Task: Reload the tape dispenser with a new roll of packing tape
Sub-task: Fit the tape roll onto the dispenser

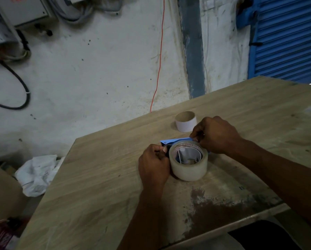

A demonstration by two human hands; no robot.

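A full roll of clear packing tape [189,167] lies flat on the wooden table [100,186], seated on the blue tape dispenser [171,141], whose blue plate shows behind the roll. My left hand [153,164] grips the dispenser's dark front end at the roll's left side. My right hand [216,135] pinches the blue plate's far edge behind the roll. An empty cardboard core [185,121] stands upright just beyond the hands.
The table's left edge drops to a floor with a crumpled white bag [36,175]. A white wall with a red wire [159,56] and black cables stands behind. A blue shutter [286,38] is at the right. A worn dark patch marks the table's near side.
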